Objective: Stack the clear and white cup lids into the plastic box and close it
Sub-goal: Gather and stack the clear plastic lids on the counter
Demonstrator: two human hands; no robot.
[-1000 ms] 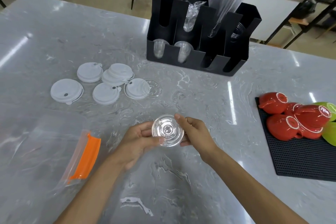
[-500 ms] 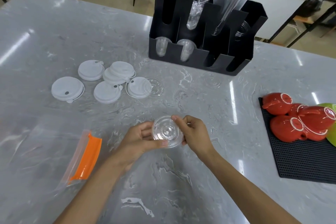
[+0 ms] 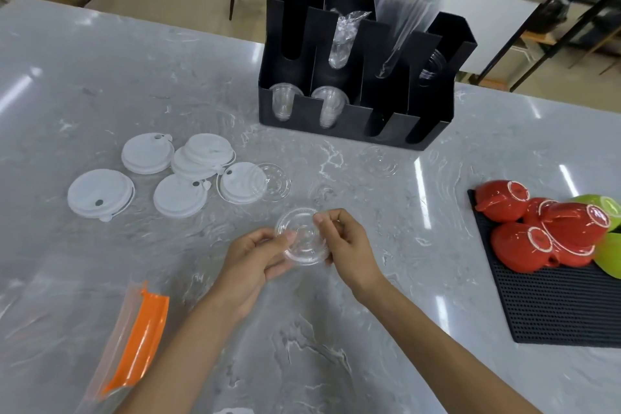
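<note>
Clear lid (image 3: 304, 239) between both hands' fingers (image 3: 289, 236).

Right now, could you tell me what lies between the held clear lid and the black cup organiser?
In the head view, only bare grey marble table lies between the clear plastic lid and black organiser.

1 head-worn wide-angle view, looking forward and down, close over the marble table (image 3: 100, 84)
</note>
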